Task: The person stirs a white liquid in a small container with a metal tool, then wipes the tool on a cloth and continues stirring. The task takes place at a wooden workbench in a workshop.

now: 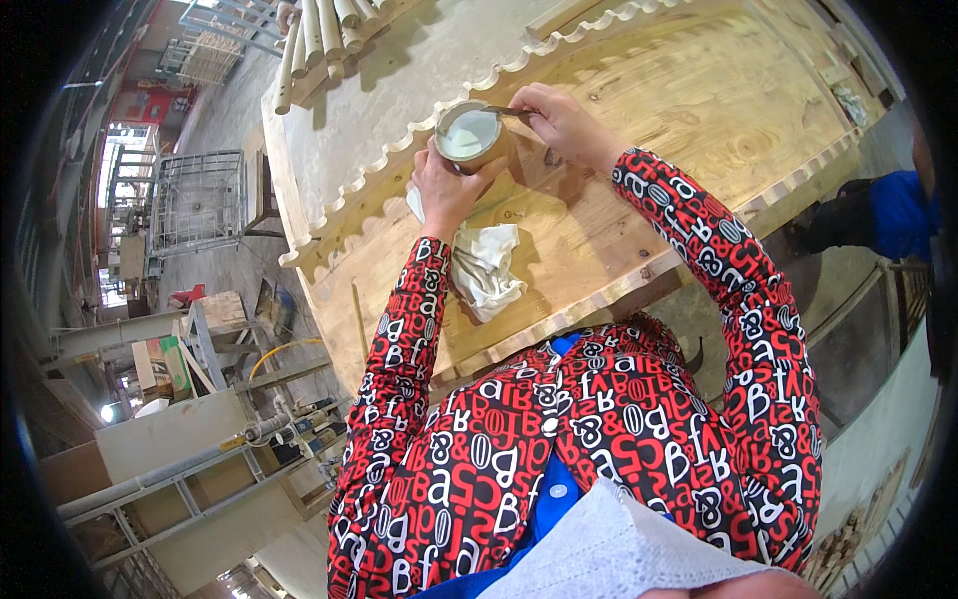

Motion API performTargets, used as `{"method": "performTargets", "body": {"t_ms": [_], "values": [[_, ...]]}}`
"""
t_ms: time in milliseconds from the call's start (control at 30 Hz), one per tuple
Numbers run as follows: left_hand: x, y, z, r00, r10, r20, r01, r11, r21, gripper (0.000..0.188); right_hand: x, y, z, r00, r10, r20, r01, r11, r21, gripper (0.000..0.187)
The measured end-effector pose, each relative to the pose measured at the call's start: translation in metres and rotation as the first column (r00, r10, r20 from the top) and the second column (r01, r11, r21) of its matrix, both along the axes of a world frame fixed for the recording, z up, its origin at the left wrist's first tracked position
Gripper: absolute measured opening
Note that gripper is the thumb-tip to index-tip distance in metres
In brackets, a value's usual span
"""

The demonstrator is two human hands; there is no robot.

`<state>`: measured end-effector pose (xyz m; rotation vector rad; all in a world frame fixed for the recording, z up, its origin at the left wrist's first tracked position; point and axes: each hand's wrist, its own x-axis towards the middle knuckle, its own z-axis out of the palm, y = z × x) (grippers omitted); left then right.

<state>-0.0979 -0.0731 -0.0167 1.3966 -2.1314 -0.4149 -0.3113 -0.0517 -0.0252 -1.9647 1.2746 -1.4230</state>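
Note:
My left hand (446, 192) is closed round a round cup (473, 157) holding a pale, milky liquid. It lifts the cup above the wooden table. My right hand (565, 122) pinches a thin dark tool (511, 111), whose tip reaches over the cup's rim; its kind is too small to make out. A crumpled white cloth (487, 272) lies on the wood just below the cup, beside my left wrist. Beyond the cup, a long wooden strip with a scalloped edge (391, 150) runs diagonally across the table.
Several pale wooden rods with holes (314, 40) lie at the table's far left. A thin stick (358, 314) rests beside my left forearm. At the right edge stands another person in blue (903, 212). Pipes and a metal frame (244, 439) are at the lower left.

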Motion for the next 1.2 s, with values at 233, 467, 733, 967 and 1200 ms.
{"method": "performTargets", "body": {"t_ms": [233, 467, 733, 967, 1200], "values": [[-0.003, -0.002, -0.002, 1.0, -0.002, 0.014, 0.001, 1.0, 0.013, 0.079, 0.0, 0.011, -0.007, 0.997, 0.034, 0.075, -0.035, 0.999, 0.004, 0.019], [0.008, -0.005, -0.001, 0.997, -0.066, 0.034, 0.065, 0.997, 0.05, 0.079, 0.006, 0.001, -0.001, 0.978, -0.024, 0.209, -0.035, 0.961, 0.276, 0.016], [0.008, -0.002, 0.003, 0.991, -0.129, 0.027, 0.13, 0.991, -0.026, 0.076, 0.005, -0.019, 0.005, 0.908, 0.083, 0.41, -0.258, 0.883, 0.392, 0.012], [0.004, -0.006, -0.003, 0.991, -0.117, 0.071, 0.122, 0.99, -0.068, 0.077, -0.002, -0.011, 0.01, 0.945, 0.171, 0.28, -0.277, 0.873, 0.401, 0.01], [0.006, -0.006, 0.0, 0.99, -0.112, 0.089, 0.116, 0.992, -0.046, 0.073, 0.001, -0.014, 0.008, 0.927, 0.112, 0.357, -0.237, 0.914, 0.328, 0.012]]}}
